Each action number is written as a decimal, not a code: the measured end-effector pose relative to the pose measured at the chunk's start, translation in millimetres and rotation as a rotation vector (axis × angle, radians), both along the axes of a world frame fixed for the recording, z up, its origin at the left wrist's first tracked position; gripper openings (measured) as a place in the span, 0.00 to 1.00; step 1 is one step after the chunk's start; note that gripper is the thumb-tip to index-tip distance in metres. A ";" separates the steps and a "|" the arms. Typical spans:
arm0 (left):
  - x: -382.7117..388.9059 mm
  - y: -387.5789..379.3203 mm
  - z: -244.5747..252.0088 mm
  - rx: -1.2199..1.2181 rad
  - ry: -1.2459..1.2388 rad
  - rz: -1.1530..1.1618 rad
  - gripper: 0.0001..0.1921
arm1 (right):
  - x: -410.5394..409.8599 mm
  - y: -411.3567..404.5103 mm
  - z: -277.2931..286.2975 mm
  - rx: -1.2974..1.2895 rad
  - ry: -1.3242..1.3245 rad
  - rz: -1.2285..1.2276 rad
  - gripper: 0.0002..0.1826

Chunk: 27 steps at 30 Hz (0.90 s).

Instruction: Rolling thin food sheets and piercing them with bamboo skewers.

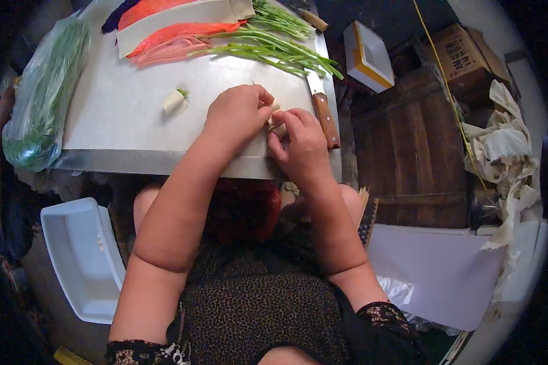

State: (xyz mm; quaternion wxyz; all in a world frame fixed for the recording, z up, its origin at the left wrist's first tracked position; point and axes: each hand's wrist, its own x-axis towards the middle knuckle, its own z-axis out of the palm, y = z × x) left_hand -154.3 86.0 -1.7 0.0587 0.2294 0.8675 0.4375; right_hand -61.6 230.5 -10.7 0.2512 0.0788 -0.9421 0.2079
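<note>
Both hands meet over the right front part of a metal-topped table (132, 132). My left hand (243, 109) and my right hand (301, 137) pinch a small pale roll (275, 106) between their fingers; a thin stick-like piece shows by the right fingertips. Left of them lies another pale roll (175, 103) with green tips at one end. A knife with a wooden handle (325, 119) rests just beyond the right hand. Across the back lie long green stems (274, 45), pale flat sheets (173, 28), orange-red strips (182, 37) and pink slices (169, 51).
A plastic bag of greens (48, 96) lies along the table's left edge. Below left stands a light-blue plastic tub (84, 264). To the right are a white foam box (370, 57), a cardboard box (459, 52), a hanging yellow cord (447, 89) and crumpled pale cloth or sheeting (507, 141).
</note>
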 end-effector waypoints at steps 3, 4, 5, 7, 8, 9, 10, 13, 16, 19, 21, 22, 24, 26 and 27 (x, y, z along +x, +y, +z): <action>1.1 0.4 1.9 0.013 0.004 -0.010 0.12 | 2.9 0.0 1.9 -0.002 -0.007 0.003 0.17; 1.2 0.1 1.7 0.012 0.004 -0.008 0.12 | 3.7 -0.7 2.5 0.000 -0.006 0.004 0.16; 1.2 0.1 1.2 0.008 0.006 -0.010 0.12 | 4.1 -1.2 2.4 -0.001 -0.007 0.006 0.16; 1.7 1.5 1.8 0.006 0.010 -0.014 0.12 | 4.5 -0.6 2.6 0.011 -0.003 -0.010 0.16; 3.0 1.9 3.2 0.006 0.001 -0.008 0.12 | 4.7 0.0 2.2 0.012 -0.003 -0.010 0.16; 4.0 1.8 4.3 0.005 -0.009 -0.001 0.11 | 5.2 0.3 1.7 0.018 0.011 -0.006 0.16; 4.0 2.2 3.7 0.005 -0.009 -0.001 0.11 | 5.7 0.3 1.5 0.024 0.024 -0.001 0.16; 4.0 2.9 0.7 -0.004 0.011 0.002 0.11 | 6.7 -0.9 1.6 0.030 0.016 -0.013 0.16; 4.9 3.2 1.6 -0.022 0.039 0.008 0.11 | 7.9 -0.9 2.0 0.035 0.013 -0.010 0.16; 4.6 2.7 0.7 -0.002 0.040 0.002 0.11 | 10.1 -1.5 4.6 0.024 -0.018 -0.022 0.17; 4.2 3.0 0.3 -0.002 0.043 -0.003 0.11 | 9.6 -1.8 4.2 0.017 -0.003 -0.021 0.18; 3.6 3.1 0.1 -0.001 0.042 -0.005 0.11 | 9.3 -1.7 4.0 0.010 0.014 -0.020 0.18; 3.2 2.2 -0.4 -0.019 0.072 -0.013 0.11 | 9.1 -2.9 6.1 0.014 -0.011 -0.021 0.19; 3.6 1.0 1.3 -0.015 0.056 -0.004 0.11 | 8.8 -2.9 5.5 0.016 -0.037 -0.019 0.19; 3.0 1.1 1.6 -0.009 0.045 0.001 0.11 | 7.2 -1.7 4.1 0.027 -0.018 -0.015 0.19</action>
